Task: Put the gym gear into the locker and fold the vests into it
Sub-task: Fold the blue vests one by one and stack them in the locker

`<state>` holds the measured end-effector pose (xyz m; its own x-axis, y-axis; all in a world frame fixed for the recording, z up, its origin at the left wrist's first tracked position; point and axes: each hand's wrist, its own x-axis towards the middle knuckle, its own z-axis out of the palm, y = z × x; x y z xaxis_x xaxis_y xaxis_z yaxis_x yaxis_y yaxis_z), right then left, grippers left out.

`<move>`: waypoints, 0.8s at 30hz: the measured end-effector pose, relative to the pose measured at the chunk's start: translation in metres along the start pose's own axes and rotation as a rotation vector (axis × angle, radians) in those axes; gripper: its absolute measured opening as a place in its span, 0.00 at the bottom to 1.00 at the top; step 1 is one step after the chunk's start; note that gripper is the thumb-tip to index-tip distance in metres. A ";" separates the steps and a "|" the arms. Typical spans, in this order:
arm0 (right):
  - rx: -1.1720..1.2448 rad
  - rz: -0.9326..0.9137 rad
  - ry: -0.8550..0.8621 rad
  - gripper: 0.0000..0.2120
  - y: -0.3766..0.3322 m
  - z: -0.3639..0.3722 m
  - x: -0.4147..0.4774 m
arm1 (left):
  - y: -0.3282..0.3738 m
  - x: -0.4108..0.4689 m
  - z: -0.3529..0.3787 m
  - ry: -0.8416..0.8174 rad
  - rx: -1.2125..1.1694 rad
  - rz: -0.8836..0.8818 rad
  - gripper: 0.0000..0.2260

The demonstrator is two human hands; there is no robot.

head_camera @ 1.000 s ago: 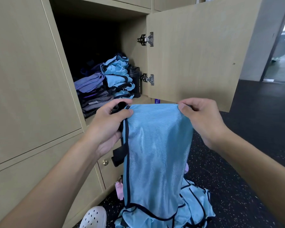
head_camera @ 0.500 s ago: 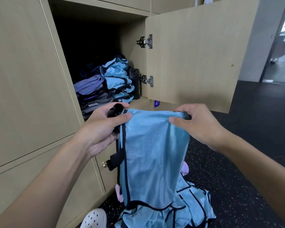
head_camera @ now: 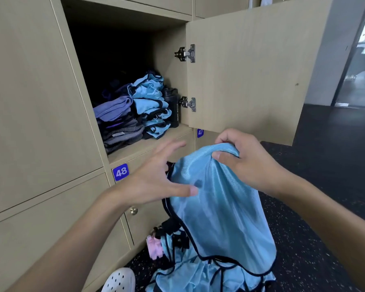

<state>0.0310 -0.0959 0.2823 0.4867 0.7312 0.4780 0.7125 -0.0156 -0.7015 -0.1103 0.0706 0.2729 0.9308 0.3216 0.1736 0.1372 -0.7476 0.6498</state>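
Note:
A light blue vest (head_camera: 217, 207) with black trim hangs in front of me. My right hand (head_camera: 242, 159) grips its bunched top edge. My left hand (head_camera: 156, 180) is spread beside the vest's left edge, thumb against the cloth, holding nothing. The open locker (head_camera: 148, 144) holds a stack of folded blue vests (head_camera: 152, 104), folded purple and grey clothes (head_camera: 118, 123) and a black bottle (head_camera: 174, 106) at its right wall. More blue vests (head_camera: 198, 277) lie heaped on the floor below.
The locker door (head_camera: 251, 70) stands open to the right. Numbered lockers 48 (head_camera: 120, 172) and 47 (head_camera: 200, 132) sit below, with a brass knob (head_camera: 133, 211). A pink item (head_camera: 154, 248) and a white clog (head_camera: 119, 280) are on the dark speckled floor.
My left hand has let go of the vest's top left corner and opened. My right hand has gathered the top edge into one bunch, and the vest now hangs narrower.

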 end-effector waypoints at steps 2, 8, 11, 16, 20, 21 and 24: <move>0.002 -0.019 -0.011 0.07 0.000 0.000 0.000 | -0.001 0.004 0.012 -0.084 -0.146 0.054 0.32; -0.069 0.028 0.024 0.09 0.009 -0.007 -0.002 | -0.007 0.010 0.021 -0.007 -0.148 -0.007 0.09; -0.146 0.070 0.059 0.10 0.017 -0.010 -0.002 | -0.005 0.008 0.013 0.037 -0.126 -0.037 0.11; -0.223 0.080 0.109 0.06 0.017 -0.004 -0.005 | 0.002 0.008 0.015 0.137 -0.155 -0.108 0.17; -0.179 0.085 0.149 0.08 0.010 0.002 -0.006 | 0.002 0.012 0.018 0.294 -0.154 -0.188 0.19; -0.167 0.085 0.155 0.08 0.008 0.005 -0.006 | 0.000 0.013 0.019 0.336 -0.145 -0.199 0.20; -0.135 0.103 0.131 0.09 0.004 0.018 -0.007 | -0.001 0.017 0.022 0.429 -0.099 -0.218 0.19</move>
<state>0.0213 -0.0890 0.2669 0.6156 0.6263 0.4783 0.7126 -0.1833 -0.6772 -0.0875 0.0636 0.2590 0.6574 0.6906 0.3014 0.2612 -0.5841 0.7685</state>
